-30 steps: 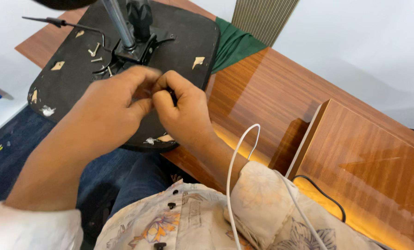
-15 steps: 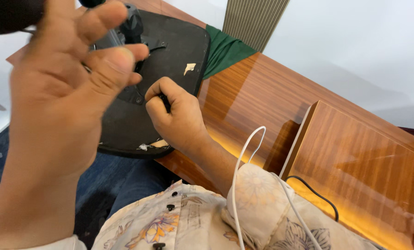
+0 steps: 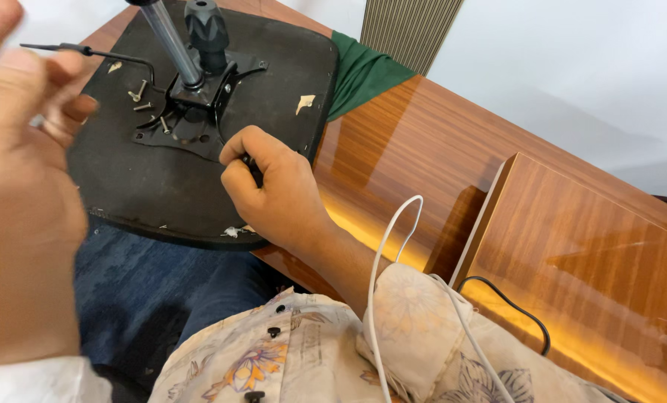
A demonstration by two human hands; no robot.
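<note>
A black upturned chair seat (image 3: 139, 194) lies across my lap and the desk edge. A black metal bracket (image 3: 191, 112) is fixed at its centre, with a silver post (image 3: 170, 41) and a black ribbed knob (image 3: 206, 26) rising from it. Loose screws (image 3: 138, 93) lie by the bracket, and a thin black lever (image 3: 87, 52) sticks out to the left. My right hand (image 3: 273, 186) rests on the seat just right of the bracket, closed on a small black tool (image 3: 253, 168). My left hand (image 3: 20, 172) is raised close to the camera, blurred, fingers loosely apart and holding nothing.
A polished wooden desk (image 3: 423, 142) runs along the right, with a raised wooden panel (image 3: 587, 246). A green cloth (image 3: 363, 75) lies under the seat's far corner. A white cable (image 3: 382, 254) loops over my sleeve, and a black cable (image 3: 512, 306) lies near the panel.
My left hand left the right hand and the seat, lifted towards the camera, and now sits further left. The right hand stays closed at the same spot.
</note>
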